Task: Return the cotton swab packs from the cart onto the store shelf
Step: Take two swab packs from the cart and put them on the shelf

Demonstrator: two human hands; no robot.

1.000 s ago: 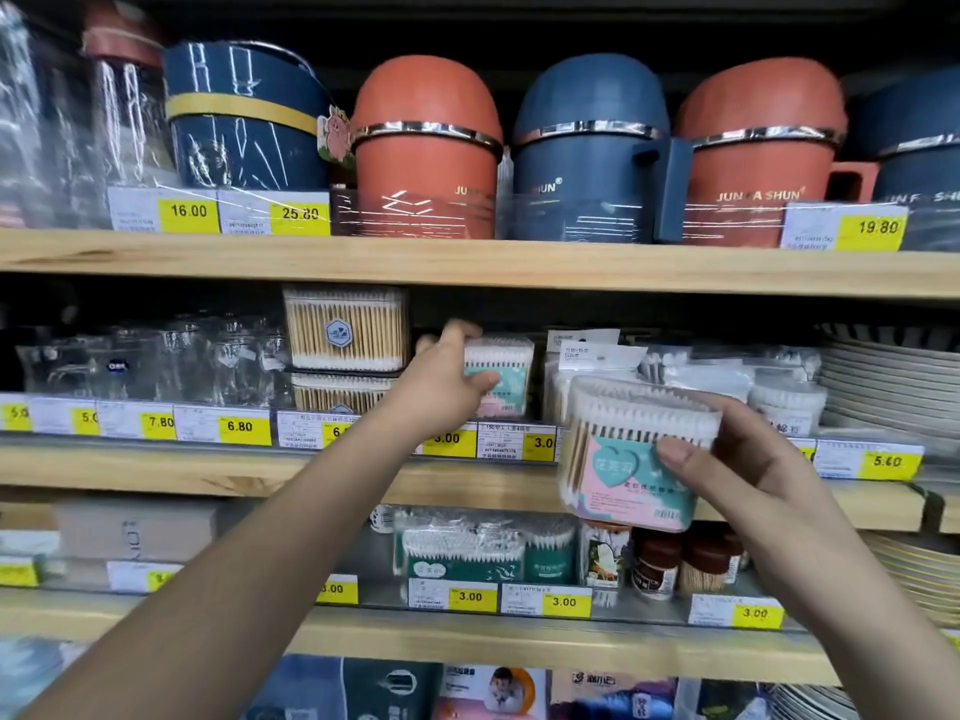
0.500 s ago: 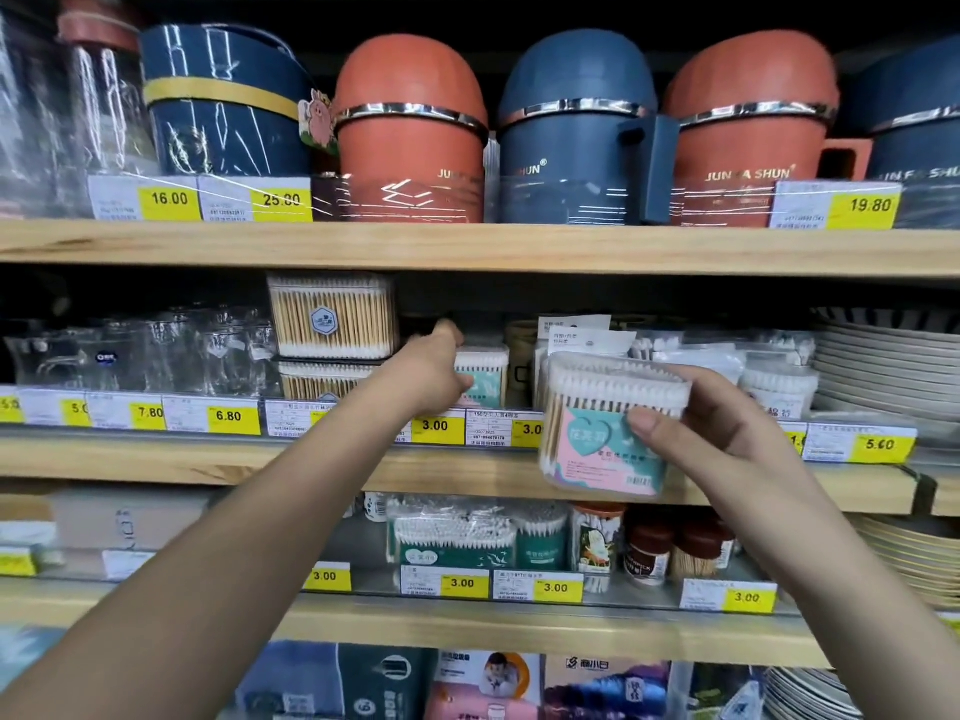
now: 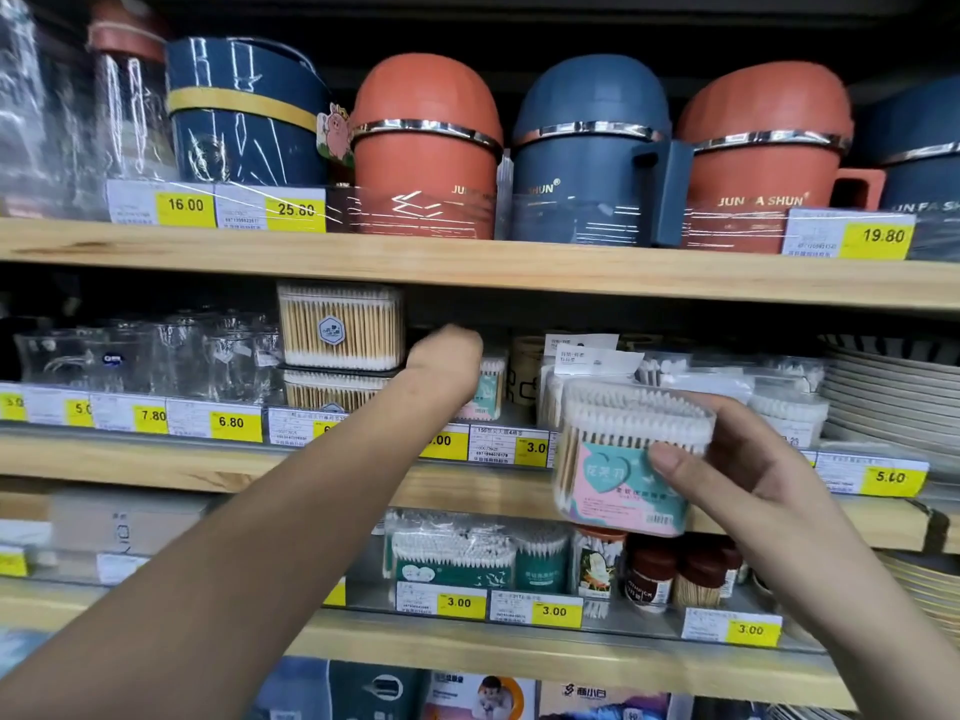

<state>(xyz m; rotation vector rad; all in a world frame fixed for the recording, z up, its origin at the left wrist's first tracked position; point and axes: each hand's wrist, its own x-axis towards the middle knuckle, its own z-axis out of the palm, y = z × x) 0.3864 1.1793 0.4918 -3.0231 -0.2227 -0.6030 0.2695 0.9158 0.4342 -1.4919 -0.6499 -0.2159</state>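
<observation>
Right hand (image 3: 743, 475): we see it gripping a swab pack (image 3: 626, 459) near the middle shelf (image 3: 156, 459).
Pack axis: swabs upright, label toward us.
Left hand (image 3: 447, 368): on a shelved pack (image 3: 488, 387); grip unclear.

I'm looking at wooden shelves (image 3: 467, 267) filling the whole view, stacked in tiers and fronted by yellow price tags (image 3: 231, 422). Red and blue pots (image 3: 426, 148) are sitting along the top tier, wrapped in film that is catching the overhead light. Glassware (image 3: 156, 356) is standing at middle left, plates (image 3: 893, 387) are stacking up at right. The recesses behind are lying in shadow.
</observation>
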